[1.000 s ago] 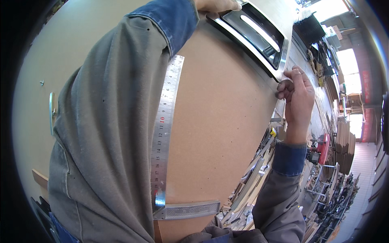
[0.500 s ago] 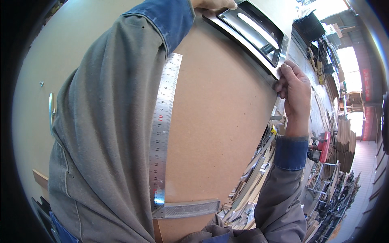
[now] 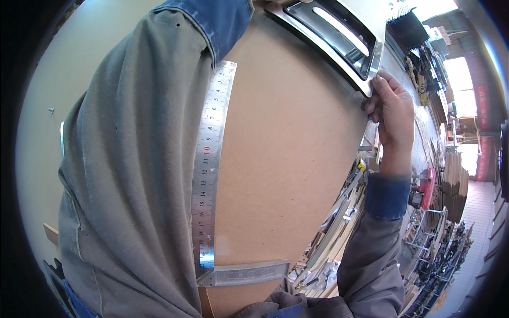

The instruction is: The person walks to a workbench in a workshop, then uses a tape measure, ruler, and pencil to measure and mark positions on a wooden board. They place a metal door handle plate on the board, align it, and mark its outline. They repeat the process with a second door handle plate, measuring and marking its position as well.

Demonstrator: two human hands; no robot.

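Head: handle [image 3: 340, 31] slants lengthwise down-right.

Shiny silver-rimmed frame [image 3: 331, 40], black recess, slanted at edge of tan board [image 3: 286, 159].

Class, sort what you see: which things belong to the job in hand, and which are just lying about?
Seem to belong to the job:
metal-framed black panel, its corner gripped by the right hand;
large brown board;
steel square lying on the board.

Seem to be just lying about:
long strips;
red machine;
stacked brown sheets.
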